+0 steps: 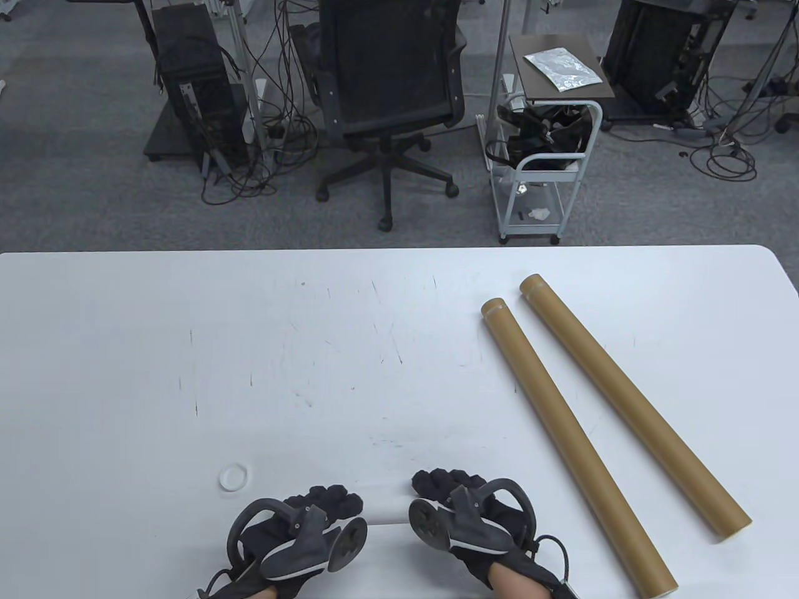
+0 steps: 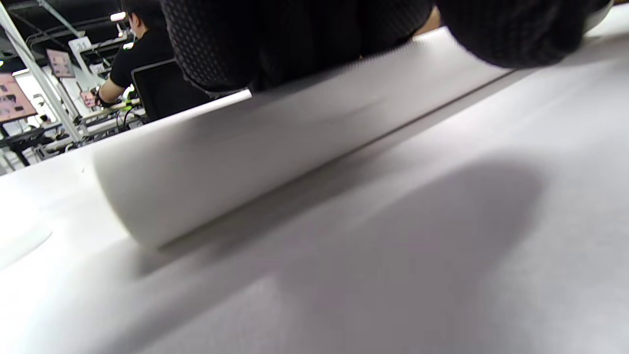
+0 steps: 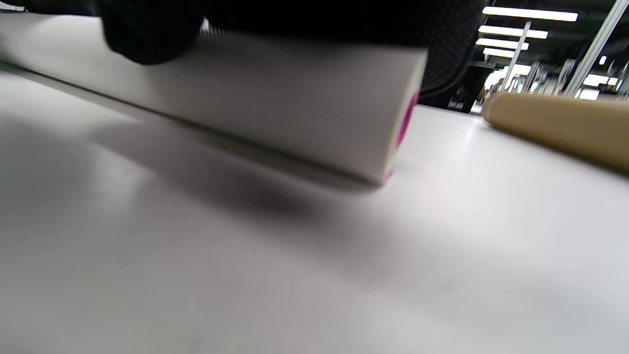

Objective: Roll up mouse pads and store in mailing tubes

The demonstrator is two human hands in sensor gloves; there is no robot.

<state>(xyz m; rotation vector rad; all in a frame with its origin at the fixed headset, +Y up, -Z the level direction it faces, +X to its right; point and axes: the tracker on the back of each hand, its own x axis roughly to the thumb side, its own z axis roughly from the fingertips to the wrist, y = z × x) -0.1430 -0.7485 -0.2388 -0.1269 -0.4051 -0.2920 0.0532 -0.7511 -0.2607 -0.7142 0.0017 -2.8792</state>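
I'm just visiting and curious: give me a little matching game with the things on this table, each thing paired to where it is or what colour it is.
Things:
1. white rolled-up mouse pad
2. two brown cardboard mailing tubes
3. small white plastic ring
4. black swivel office chair

Descriptions:
A. lying side by side on the table's right part
B. under both gloved hands
C. on the floor beyond the table
D. flat on the table, left of the left hand

Pairs: 1-B, 2-A, 3-D, 4-C

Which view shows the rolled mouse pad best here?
The right wrist view: the rolled mouse pad shows its white outer face and its end, with magenta inside. The left wrist view shows its other end under the left hand, no colour. In the table view it is barely visible between the hands.
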